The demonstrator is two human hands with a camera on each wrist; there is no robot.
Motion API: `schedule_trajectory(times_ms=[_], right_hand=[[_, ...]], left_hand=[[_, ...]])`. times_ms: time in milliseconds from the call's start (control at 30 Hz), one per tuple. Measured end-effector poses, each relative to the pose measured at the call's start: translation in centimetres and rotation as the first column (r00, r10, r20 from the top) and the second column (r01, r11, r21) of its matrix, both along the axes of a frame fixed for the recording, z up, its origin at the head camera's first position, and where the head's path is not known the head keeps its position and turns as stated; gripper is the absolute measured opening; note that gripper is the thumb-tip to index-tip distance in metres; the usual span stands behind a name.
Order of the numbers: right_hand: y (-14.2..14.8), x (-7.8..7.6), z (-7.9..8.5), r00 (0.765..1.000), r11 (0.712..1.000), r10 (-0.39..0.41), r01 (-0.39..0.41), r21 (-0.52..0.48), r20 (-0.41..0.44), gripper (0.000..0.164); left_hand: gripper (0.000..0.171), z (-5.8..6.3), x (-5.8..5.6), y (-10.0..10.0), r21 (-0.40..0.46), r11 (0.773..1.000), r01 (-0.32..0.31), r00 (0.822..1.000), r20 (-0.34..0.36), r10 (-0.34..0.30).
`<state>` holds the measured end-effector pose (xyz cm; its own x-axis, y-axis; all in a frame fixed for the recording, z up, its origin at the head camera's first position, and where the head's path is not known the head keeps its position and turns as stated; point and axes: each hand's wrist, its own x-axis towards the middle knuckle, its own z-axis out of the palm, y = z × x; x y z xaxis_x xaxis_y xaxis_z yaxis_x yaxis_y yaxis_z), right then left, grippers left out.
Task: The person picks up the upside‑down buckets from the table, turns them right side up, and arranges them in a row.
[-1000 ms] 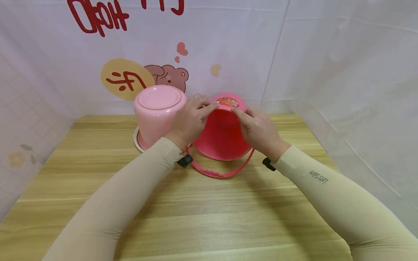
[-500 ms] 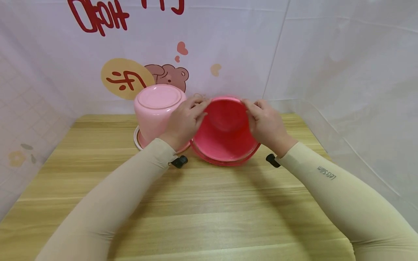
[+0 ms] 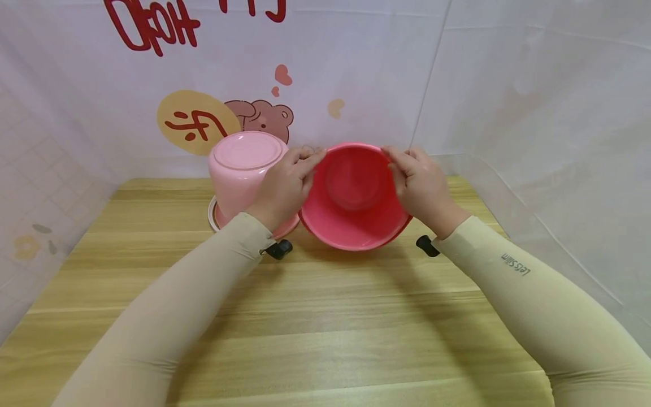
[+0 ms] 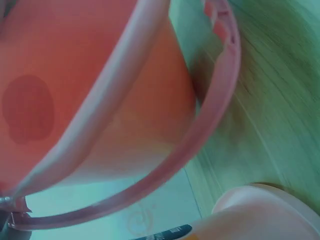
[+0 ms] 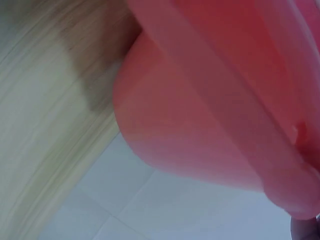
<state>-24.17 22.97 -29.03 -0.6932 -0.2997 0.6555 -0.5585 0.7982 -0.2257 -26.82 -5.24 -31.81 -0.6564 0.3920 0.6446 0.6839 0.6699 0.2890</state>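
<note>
Both hands hold a bright pink bucket (image 3: 356,226) by the far part of its rim, with its mouth tipped toward me and the inside bottom showing. My left hand (image 3: 287,183) pinches the rim at the upper left, and my right hand (image 3: 422,186) pinches it at the upper right. In the left wrist view the bucket's handle (image 4: 210,115) curves below the rim. The right wrist view has the handle (image 5: 220,95) crossing the outer wall close up. To the left, right beside my left hand, a pale pink bucket (image 3: 239,186) stands upside down.
A wooden table (image 3: 325,328) lies under everything. Behind it hangs a white backdrop (image 3: 386,68) with red lettering and a cartoon bear (image 3: 264,118). A white-rimmed edge (image 3: 212,215) shows under the pale bucket.
The bright pink bucket has turned, so its mouth now opens toward me. Its handle, which hung in front, has gone from the head view. My hands have moved slightly apart along the rim.
</note>
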Motion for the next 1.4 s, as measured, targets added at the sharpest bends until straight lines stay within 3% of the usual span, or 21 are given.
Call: schedule_trajectory(times_ms=[367, 567, 767, 967, 1133, 1400], right_hand=[[1.0, -0.2, -0.4, 1.000, 1.000, 0.000, 0.000, 0.011, 0.006, 0.040], [1.8, -0.3, -0.7, 0.996, 0.999, -0.013, 0.009, 0.049, 0.083, 0.047], [2.2, -0.4, -0.1, 0.986, 0.996, -0.022, 0.006, 0.092, 0.168, 0.052], [2.2, -0.6, 0.8, 0.973, 0.990, -0.064, 0.034, 0.135, 0.222, 0.053], [2.2, -1.1, 1.1, 0.950, 0.988, -0.110, 0.072, 0.139, 0.292, 0.055], [2.2, -2.3, 0.5, 0.925, 0.985, -0.163, 0.130, 0.117, 0.343, 0.057]], left_hand=[[0.047, 1.2, 0.3, 0.4, 0.046, 0.998, -0.046, 0.988, 0.151, 0.039], [0.049, 1.9, 0.3, 0.3, 0.060, 0.992, -0.108, 0.964, 0.248, 0.090], [0.048, 3.0, 0.7, 0.4, 0.032, 0.991, -0.133, 0.952, 0.282, 0.119], [0.047, 3.4, 0.8, 0.9, 0.038, 0.986, -0.161, 0.941, 0.307, 0.142], [0.051, 2.8, 0.5, 1.3, 0.021, 0.984, -0.178, 0.933, 0.322, 0.162], [0.051, 1.9, -0.2, 1.6, 0.035, 0.979, -0.201, 0.958, 0.214, 0.189]])
